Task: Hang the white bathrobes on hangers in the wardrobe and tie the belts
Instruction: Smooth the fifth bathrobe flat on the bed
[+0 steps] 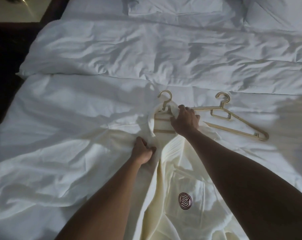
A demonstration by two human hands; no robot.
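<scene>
A white robe (178, 179) (dark round emblem on the chest) is spread on a bed (94, 58), a hanger (165, 108) tucked inside its collar. The collar is gripped by the right hand (185, 121); the left hand (143, 150) seems clenched on the lapel. A second hanger (233, 118) is laid just right
</scene>
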